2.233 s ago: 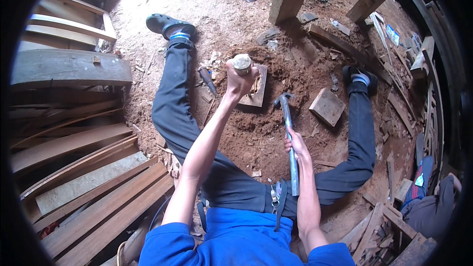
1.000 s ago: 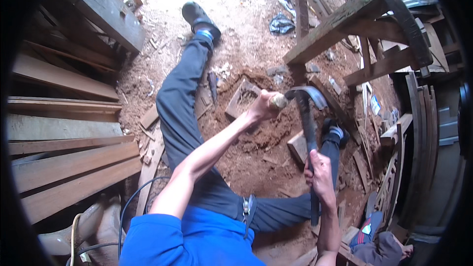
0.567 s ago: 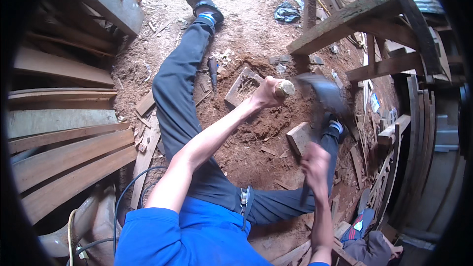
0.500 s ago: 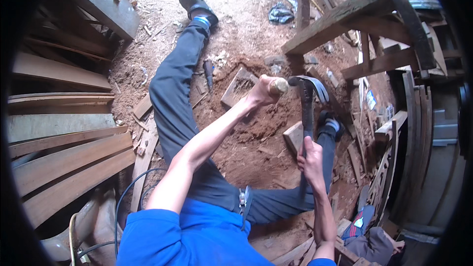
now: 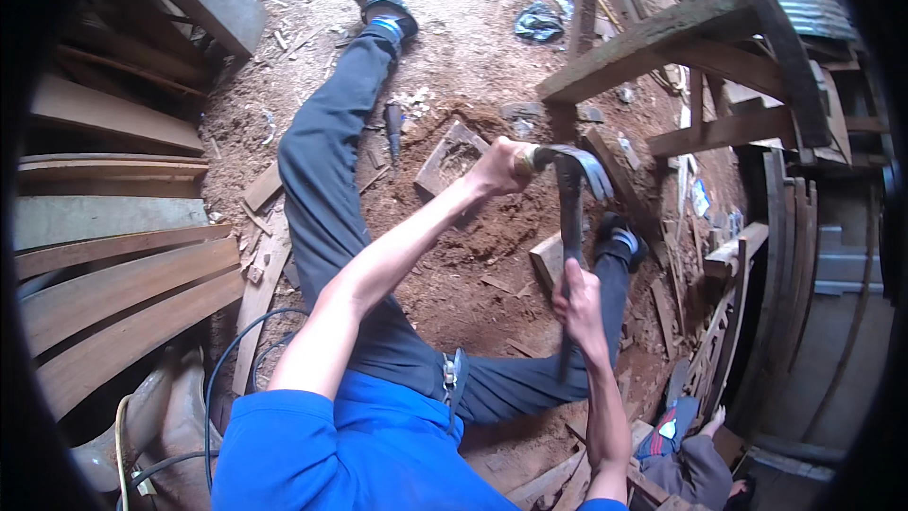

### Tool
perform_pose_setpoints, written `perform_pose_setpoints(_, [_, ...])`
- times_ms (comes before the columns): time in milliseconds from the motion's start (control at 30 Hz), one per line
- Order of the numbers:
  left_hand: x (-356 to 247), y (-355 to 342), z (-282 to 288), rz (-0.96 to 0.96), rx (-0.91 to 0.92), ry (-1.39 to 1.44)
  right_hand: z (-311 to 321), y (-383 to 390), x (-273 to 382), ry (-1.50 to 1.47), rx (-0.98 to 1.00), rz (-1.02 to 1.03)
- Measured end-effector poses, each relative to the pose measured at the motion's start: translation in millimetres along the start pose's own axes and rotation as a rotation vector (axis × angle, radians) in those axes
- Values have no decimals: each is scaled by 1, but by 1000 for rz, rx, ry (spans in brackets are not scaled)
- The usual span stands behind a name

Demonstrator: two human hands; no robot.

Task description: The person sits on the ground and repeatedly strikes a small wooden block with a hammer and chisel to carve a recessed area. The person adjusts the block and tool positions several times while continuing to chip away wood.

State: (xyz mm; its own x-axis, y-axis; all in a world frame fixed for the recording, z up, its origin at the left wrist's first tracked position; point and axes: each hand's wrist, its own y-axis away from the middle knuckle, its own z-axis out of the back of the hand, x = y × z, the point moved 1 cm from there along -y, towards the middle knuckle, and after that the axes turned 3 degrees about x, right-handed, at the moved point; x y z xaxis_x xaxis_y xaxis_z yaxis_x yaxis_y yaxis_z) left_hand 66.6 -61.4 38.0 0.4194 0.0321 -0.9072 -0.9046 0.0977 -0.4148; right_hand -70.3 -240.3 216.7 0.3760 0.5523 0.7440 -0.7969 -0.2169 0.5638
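Observation:
My left hand (image 5: 497, 168) is closed round a tool whose pale, round butt end (image 5: 522, 165) points up; its lower part is hidden by the fist, so its kind does not show. In my right hand (image 5: 579, 298) is a claw hammer (image 5: 571, 218), held by its dark handle. The hammer's face is at the pale butt, seemingly touching it, with the claw pointing away to the right. Under my left hand lies a wooden block (image 5: 443, 163), partly covered by sawdust. A second wood block (image 5: 547, 259) rests between my legs, left of the hammer handle.
A dark pointed tool (image 5: 393, 132) lies beside my left leg. Boards (image 5: 123, 270) are stacked at the left, near a black cable (image 5: 210, 397). A timber frame (image 5: 653, 47) stands at the upper right. Another person's legs (image 5: 695, 468) show at the lower right.
The hammer head has swung left onto the pale butt end, closing the gap between them. My left hand keeps its grip. The whole view has shifted slightly.

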Motion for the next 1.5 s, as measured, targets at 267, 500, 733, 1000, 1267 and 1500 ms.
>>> perform_pose_setpoints(267, [1,-2,-1,-67,-44,1,52,69,40,-561,-151,407])
perform_pose_setpoints(500, [3,3,0,56,36,27,10,23,28,-106,-214,611])
perform_pose_setpoints(733, [7,-2,1,-76,27,32,49,32,-10,-311,-234,116])
perform_pose_setpoints(1000, [10,-2,-1,-47,-26,15,12,32,20,-522,-346,754])
perform_pose_setpoints(1267, [9,-7,5,-141,-7,70,35,41,-11,-254,-196,74])
perform_pose_setpoints(1500, [12,-6,5,55,40,44,42,65,55,-552,-268,997])
